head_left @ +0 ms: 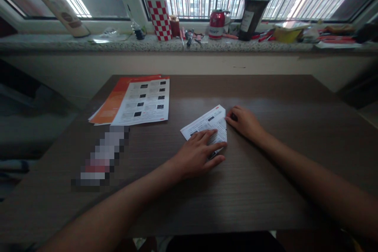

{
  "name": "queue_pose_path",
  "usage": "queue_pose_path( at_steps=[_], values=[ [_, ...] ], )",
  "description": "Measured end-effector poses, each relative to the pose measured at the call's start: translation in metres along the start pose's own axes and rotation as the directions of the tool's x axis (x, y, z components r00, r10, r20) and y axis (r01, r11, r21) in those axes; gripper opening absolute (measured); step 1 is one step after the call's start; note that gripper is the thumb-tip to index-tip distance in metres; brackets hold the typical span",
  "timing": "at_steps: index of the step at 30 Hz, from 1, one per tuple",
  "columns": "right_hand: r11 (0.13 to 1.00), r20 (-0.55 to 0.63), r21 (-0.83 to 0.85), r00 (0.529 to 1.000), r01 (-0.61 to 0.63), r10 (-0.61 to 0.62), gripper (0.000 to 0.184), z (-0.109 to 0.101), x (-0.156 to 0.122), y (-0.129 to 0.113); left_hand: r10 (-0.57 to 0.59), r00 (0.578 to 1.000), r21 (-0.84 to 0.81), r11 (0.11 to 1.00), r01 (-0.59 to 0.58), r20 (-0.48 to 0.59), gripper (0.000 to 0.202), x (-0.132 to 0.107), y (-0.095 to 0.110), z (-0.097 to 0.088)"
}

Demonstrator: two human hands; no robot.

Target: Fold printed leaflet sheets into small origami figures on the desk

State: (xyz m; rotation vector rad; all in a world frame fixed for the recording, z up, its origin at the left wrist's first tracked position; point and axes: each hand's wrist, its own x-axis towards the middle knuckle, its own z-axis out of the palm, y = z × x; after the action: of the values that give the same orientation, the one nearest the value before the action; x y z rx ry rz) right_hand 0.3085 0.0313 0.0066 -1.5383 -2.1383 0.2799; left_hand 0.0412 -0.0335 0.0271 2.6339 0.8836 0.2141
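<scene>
A printed sheet of paper (pixel 203 120), folded into a pointed shape, lies on the brown table. My left hand (pixel 199 151) rests on its lower part with fingers spread flat, holding it against the tabletop and covering part of the print. At the paper's right edge is my right hand (pixel 243 122), its fingers curled and the thumb and fingertips pinched at that edge.
On the table's left lie an orange booklet (pixel 113 102) and a printed sheet (pixel 141 104). Nearer me is a blurred-out object (pixel 103 157). Behind, the stone windowsill (pixel 118 44) bears a checkered container (pixel 160 19), a red can (pixel 216 25), a dark cup (pixel 252 17) and clutter.
</scene>
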Motion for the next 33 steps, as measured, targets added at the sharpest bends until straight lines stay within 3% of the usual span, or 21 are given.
queue_pose_path(
  at_steps=[8,14,21,24,27,33],
  values=[
    [0.994,-0.024,-0.094,0.998,-0.052,0.05,0.01,0.004,0.04,0.023,0.03,0.999,0.004,1.0,-0.03,-0.029,0.05,-0.001,-0.004,0.004],
    [0.994,-0.06,-0.08,0.996,-0.069,0.065,0.01,0.006,0.052,0.033,0.032,0.999,0.019,0.999,-0.031,-0.025,0.051,-0.001,-0.005,0.005],
    [1.0,-0.063,0.006,0.998,-0.026,0.027,0.008,-0.003,0.032,0.024,0.049,0.999,0.027,0.998,-0.048,-0.023,0.05,-0.001,-0.007,0.001],
    [0.993,0.004,0.114,1.0,0.015,-0.015,0.01,-0.007,0.017,0.017,0.046,0.998,-0.003,0.999,-0.046,-0.035,0.052,0.0,-0.008,-0.001],
    [0.992,0.083,0.12,0.995,0.045,-0.055,0.012,-0.008,0.004,0.011,0.041,0.998,-0.027,0.999,-0.043,-0.055,0.053,0.001,-0.008,-0.002],
    [0.985,0.131,0.161,0.988,0.065,-0.087,0.011,-0.009,-0.01,0.01,0.016,0.999,-0.015,1.0,-0.017,-0.035,0.055,0.002,-0.007,-0.002]
  ],
)
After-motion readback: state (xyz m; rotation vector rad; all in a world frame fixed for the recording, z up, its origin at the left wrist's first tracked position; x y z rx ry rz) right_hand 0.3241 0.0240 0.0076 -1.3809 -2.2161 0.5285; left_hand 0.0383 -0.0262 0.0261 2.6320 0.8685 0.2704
